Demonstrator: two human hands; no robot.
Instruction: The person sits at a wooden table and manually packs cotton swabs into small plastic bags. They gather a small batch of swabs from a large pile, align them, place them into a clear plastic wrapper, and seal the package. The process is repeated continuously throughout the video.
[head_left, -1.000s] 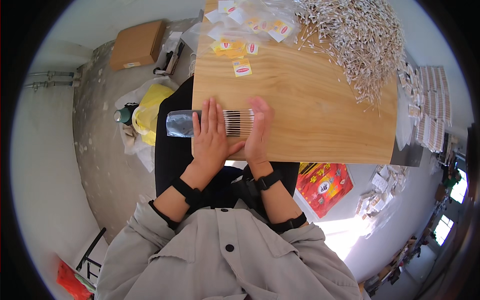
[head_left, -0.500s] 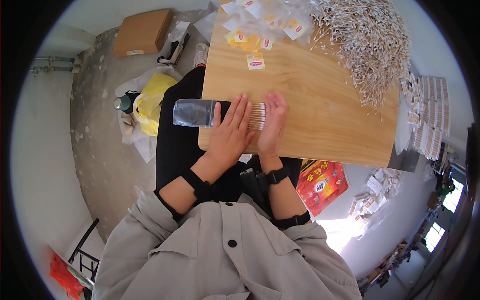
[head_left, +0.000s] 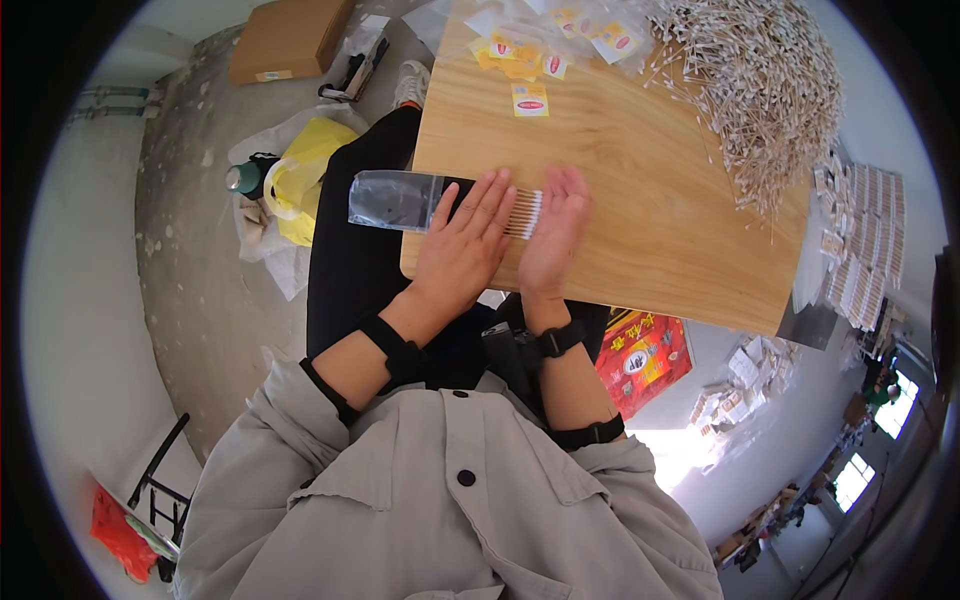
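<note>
1. A row of cotton swabs (head_left: 524,213) lies side by side on the wooden surface (head_left: 640,200), near its front-left corner, pressed between the two hands.
2. The left hand (head_left: 462,250) lies flat, palm down, fingers straight and together; its grip is open, clamped on nothing, with the fingertips touching the left ends of the swabs.
3. The right hand (head_left: 553,237) stands on its edge against the right side of the swabs, fingers straight, grip likewise open, so the row is squeezed between flat hands rather than grasped.
4. A clear plastic pouch (head_left: 392,200) lies just left of the swabs, partly under the left hand's fingers and hanging over the surface's left edge.
5. A big loose heap of swabs (head_left: 770,90) covers the surface's far-right corner, well apart from the row.
6. Small yellow-and-red labels (head_left: 530,98) lie at the far edge.
7. A yellow bag (head_left: 300,175) sits on the floor, left of the surface.
</note>
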